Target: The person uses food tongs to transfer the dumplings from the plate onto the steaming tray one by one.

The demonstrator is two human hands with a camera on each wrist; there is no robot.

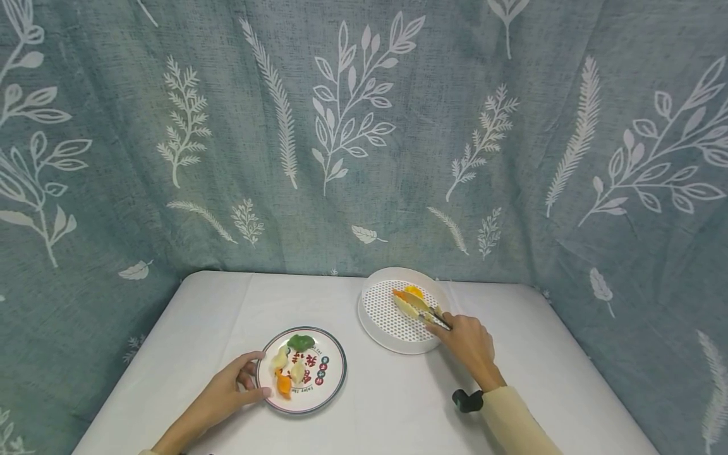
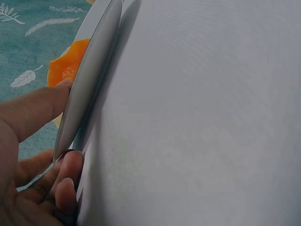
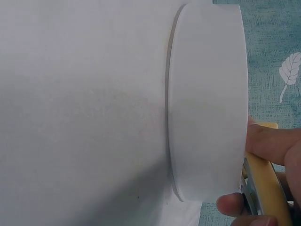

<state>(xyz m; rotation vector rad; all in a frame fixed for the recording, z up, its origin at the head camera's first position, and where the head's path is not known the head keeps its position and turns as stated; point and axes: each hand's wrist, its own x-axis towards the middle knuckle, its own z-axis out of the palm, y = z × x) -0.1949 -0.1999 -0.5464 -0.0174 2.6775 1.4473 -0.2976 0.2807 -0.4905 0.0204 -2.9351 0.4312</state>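
My left hand grips the near-left rim of a round white plate with a dark edge and red print. In the left wrist view the thumb lies at the rim of the plate, with fingers curled below. On the plate lie a green piece, an orange piece and two pale dumpling-like pieces. My right hand holds yellow-and-metal tongs, reaching into a white round steamer basket with a perforated bottom. A bright yellow piece lies in the basket, beside an orange bit at the tong tips.
Both stand on a table with a white cloth, the basket near the back edge and the plate closer on the left. A blue-green leaf-patterned curtain hangs behind and along both sides. The basket's side wall rises beside my right hand.
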